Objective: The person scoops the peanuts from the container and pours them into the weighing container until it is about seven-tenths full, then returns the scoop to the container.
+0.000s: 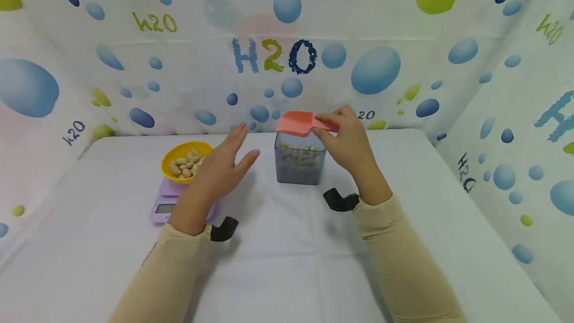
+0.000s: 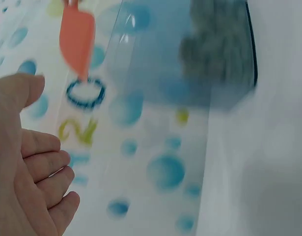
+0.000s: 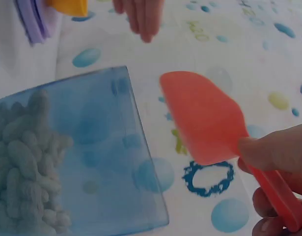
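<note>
My right hand grips the handle of a coral-pink scoop, also seen in the right wrist view. The scoop is over the top of a clear bluish bin, and no peanuts show in the part of its bowl I can see. Unshelled peanuts partly fill the bin. Nothing is in my left hand; its fingers are extended in the air between the bin and a yellow bowl. Peanuts lie in that bowl, which my left hand partly hides.
The yellow bowl sits on a lilac kitchen scale with a small grey display, partly behind my left forearm. A white cloth covers the table. Behind stands a white curtain printed with blue and green spots and "H2O" lettering.
</note>
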Demonstrator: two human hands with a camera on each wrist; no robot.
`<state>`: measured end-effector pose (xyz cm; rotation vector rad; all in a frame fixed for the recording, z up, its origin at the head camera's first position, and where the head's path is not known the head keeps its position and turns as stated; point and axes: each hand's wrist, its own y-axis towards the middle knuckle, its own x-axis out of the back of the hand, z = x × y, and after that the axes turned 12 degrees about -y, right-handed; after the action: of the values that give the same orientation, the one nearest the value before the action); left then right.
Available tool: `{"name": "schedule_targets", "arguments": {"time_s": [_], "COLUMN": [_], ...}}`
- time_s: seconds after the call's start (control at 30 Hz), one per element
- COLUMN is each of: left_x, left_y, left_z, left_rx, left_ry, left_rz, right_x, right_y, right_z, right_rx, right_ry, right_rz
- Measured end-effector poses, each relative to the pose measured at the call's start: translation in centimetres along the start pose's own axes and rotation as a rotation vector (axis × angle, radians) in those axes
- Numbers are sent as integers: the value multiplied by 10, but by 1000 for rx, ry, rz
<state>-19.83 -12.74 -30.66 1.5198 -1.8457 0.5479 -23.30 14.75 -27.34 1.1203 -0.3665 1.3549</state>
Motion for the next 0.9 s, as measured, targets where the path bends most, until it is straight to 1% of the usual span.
{"name": "schedule_targets", "arguments": {"time_s": [0.1,0.2,0.27,0.33,0.4,0.47,0.57,0.63,0.73,0.83,0.9], "left_x": [-22,-40,-49,-54,-57,-59,-61,-61,-61,-60,-60], "left_y": [14,26,30,33,34,33,32,31,28,26,25], "left_z": [-8,-12,-13,-14,-14,-15,-20,-24,-28,-29,-28], "left_rx": [-33,-51,-60,-71,-82,-106,-141,-148,-129,-104,-99], "left_ry": [-30,-56,-54,-49,-41,-22,8,28,55,59,58], "left_rz": [17,23,16,-14,-53,-82,-118,-126,-131,-130,-124], "right_x": [-7,-17,-22,-25,-26,-27,-26,-25,-28,-31,-34], "right_y": [-2,-4,-3,1,6,7,9,10,11,12,12], "right_z": [-8,-16,-18,-19,-19,-20,-23,-26,-32,-36,-41], "right_rx": [-42,-65,-53,-14,28,53,57,43,13,-29,-57], "right_ry": [-12,-38,-52,-69,-81,-80,-60,-36,19,111,178], "right_rz": [57,119,156,188,214,235,246,254,270,296,307]}}
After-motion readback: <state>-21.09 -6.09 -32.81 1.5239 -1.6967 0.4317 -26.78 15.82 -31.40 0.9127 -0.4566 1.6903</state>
